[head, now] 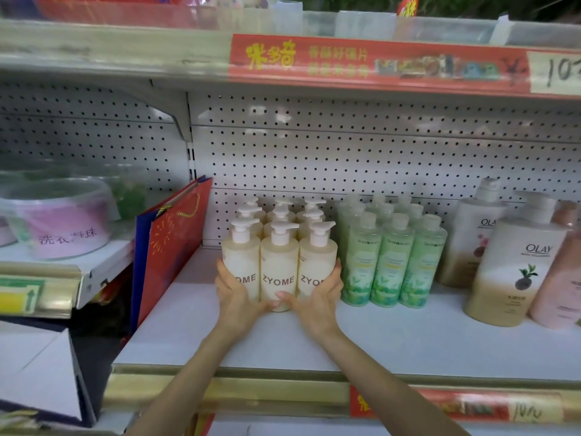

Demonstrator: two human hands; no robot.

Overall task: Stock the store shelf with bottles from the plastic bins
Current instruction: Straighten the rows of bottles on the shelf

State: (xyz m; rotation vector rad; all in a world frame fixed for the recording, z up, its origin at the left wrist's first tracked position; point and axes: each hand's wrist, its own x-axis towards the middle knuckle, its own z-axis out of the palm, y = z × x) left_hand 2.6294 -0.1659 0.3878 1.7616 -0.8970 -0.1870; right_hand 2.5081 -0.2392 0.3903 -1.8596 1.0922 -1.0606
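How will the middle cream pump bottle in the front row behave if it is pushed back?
The middle cream bottle is tall and narrow, so a high push may tip it; pressing low, as the left hand and right hand do, seems safer. Neighbouring bottles probably steady it. Standing upright, it should slide, not roll, on the smooth shelf.

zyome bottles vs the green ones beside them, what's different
ZYOME bottles are cream with pump heads; green bottles are translucent with round caps. The left hand and right hand press the ZYOME front row, not the green bottles. Both stand upright, three across, on one shelf.
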